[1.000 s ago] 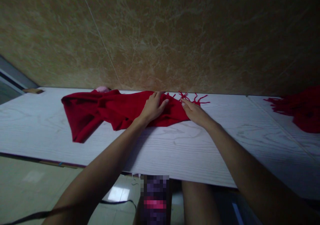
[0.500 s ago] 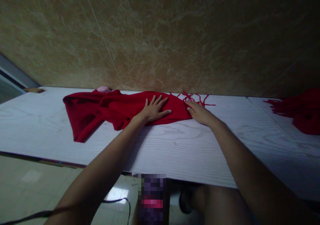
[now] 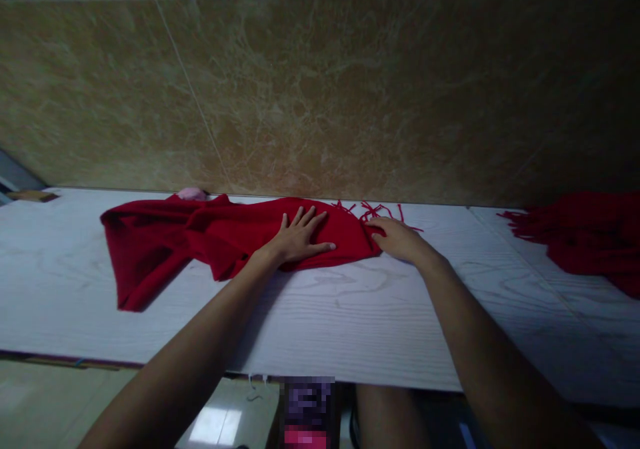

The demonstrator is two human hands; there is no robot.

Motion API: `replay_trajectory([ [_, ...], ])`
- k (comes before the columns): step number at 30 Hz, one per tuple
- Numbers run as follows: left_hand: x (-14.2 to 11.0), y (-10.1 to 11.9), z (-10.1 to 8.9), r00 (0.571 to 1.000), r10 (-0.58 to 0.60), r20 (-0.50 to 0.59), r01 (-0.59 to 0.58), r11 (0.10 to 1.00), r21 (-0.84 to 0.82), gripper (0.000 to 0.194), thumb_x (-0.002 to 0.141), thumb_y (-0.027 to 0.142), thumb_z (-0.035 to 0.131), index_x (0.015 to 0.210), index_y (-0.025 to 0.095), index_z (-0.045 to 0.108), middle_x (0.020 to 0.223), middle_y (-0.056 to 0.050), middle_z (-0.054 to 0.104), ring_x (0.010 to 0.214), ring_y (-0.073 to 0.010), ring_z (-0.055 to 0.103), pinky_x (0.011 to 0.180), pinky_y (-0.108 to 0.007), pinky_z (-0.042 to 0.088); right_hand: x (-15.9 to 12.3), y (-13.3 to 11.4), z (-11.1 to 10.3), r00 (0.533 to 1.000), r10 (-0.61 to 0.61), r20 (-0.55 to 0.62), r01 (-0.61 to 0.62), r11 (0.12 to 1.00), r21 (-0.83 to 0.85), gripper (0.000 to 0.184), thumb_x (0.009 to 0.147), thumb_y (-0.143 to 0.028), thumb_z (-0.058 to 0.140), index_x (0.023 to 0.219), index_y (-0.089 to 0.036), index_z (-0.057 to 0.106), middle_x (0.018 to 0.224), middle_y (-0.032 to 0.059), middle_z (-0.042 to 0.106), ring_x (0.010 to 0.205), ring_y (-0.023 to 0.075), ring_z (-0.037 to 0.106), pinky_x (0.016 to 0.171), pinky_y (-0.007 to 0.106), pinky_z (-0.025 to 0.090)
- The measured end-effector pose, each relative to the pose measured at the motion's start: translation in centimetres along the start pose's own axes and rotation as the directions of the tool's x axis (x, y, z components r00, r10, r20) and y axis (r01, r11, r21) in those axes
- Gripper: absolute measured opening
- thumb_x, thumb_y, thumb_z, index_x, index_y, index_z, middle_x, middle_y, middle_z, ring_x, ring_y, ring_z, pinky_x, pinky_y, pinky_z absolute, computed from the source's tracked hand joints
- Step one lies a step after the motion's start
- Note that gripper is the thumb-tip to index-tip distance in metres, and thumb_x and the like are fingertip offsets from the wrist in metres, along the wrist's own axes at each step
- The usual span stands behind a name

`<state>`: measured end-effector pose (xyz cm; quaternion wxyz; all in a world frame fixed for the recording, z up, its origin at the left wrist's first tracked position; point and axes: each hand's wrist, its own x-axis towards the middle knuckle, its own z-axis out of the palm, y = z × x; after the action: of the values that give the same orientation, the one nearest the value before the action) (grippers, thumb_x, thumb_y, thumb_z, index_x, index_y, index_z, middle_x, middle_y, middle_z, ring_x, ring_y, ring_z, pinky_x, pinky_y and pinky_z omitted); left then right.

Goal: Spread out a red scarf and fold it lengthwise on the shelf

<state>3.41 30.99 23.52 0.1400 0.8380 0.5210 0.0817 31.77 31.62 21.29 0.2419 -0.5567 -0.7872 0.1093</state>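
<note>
A red fringed scarf (image 3: 245, 226) lies lengthwise along the white wood-grain table (image 3: 340, 322), its left part rumpled and doubled back. My left hand (image 3: 299, 237) rests flat on the middle of the cloth, fingers spread. At the scarf's right end, my right hand (image 3: 397, 238) is closed on a small fold of the edge, thumb and fingertips pinching it. Loose red tassels stick out just behind that hand, toward the wall.
A second red fringed cloth (image 3: 590, 242) lies bunched at the right. Behind the left part of the scarf is a small pink object (image 3: 193, 194). A brown marbled wall (image 3: 320, 102) runs along the table's back. A wooden piece (image 3: 33, 196) sits at the far left corner.
My right hand has gone from lying with extended fingers on the scarf's end to pinching its edge, raising a small fold. My left hand stays in place; the camera view has shifted.
</note>
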Motion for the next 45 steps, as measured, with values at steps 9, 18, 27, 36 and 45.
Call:
replay_trajectory([
  [9, -0.7, 0.0, -0.6, 0.996, 0.093, 0.015, -0.092, 0.995, -0.027, 0.103, 0.077, 0.082, 0.065, 0.162, 0.030, 0.038, 0.173, -0.016, 0.023, 0.160, -0.0446, 0.010, 0.122, -0.076, 0.009, -0.7, 0.1, -2.3, 0.959, 0.269, -0.093, -0.274, 0.961, -0.041, 0.021, 0.091, -0.028, 0.059, 0.096, -0.025, 0.080, 0.082, 0.0041, 0.078, 0.075, 0.0213, 0.070, 0.068, 0.029, 0.052],
  [18, -0.5, -1.3, -1.0, 0.949, -0.066, -0.310, 0.080, 0.996, 0.030, 0.043, 0.098, 0.041, 0.056, 0.136, 0.023, 0.063, 0.146, -0.015, 0.061, 0.135, -0.0353, 0.055, 0.113, -0.056, 0.042, -0.8, -2.3, -1.6, 0.993, 0.120, -0.004, -0.120, 0.991, -0.057, 0.005, 0.086, -0.022, 0.071, 0.082, -0.019, 0.072, 0.096, 0.0067, 0.072, 0.090, 0.0195, 0.065, 0.080, 0.027, 0.045],
  [27, -0.5, -3.1, -2.2, 0.812, -0.059, -0.581, -0.159, 0.935, -0.318, 0.021, 0.088, 0.039, 0.056, 0.090, 0.021, 0.067, 0.106, -0.009, 0.074, 0.105, -0.0272, 0.066, 0.099, -0.043, 0.049, -1.3, -4.4, -3.9, 0.915, 0.306, -0.263, -0.268, 0.948, 0.172, 0.011, 0.096, -0.027, 0.050, 0.090, -0.023, 0.058, 0.069, -0.0005, 0.062, 0.066, 0.0188, 0.057, 0.063, 0.027, 0.036],
  [36, -3.3, -3.5, -4.7, 0.964, 0.163, 0.212, 0.011, 0.768, -0.640, 0.030, 0.070, 0.050, 0.065, 0.064, 0.020, 0.062, 0.059, 0.002, 0.059, 0.054, -0.0131, 0.048, 0.053, -0.024, 0.037, -17.5, -5.9, -10.1, 0.915, 0.392, -0.092, -0.271, 0.768, 0.580, 0.047, 0.077, -0.067, 0.073, 0.093, -0.023, 0.073, 0.097, 0.0076, 0.076, 0.095, 0.0275, 0.071, 0.088, 0.037, 0.057],
  [45, -1.5, -1.8, -4.1, 0.998, 0.031, -0.056, -0.053, 0.884, -0.465, 0.046, 0.076, 0.065, 0.058, 0.082, 0.021, 0.070, 0.074, -0.004, 0.073, 0.062, -0.0195, 0.062, 0.061, -0.030, 0.050, -29.1, -7.7, -2.7, 0.854, 0.512, 0.092, -0.408, 0.548, 0.731, 0.068, 0.081, -0.077, 0.070, 0.126, -0.027, 0.077, 0.140, 0.0096, 0.068, 0.136, 0.0314, 0.058, 0.117, 0.039, 0.045],
])
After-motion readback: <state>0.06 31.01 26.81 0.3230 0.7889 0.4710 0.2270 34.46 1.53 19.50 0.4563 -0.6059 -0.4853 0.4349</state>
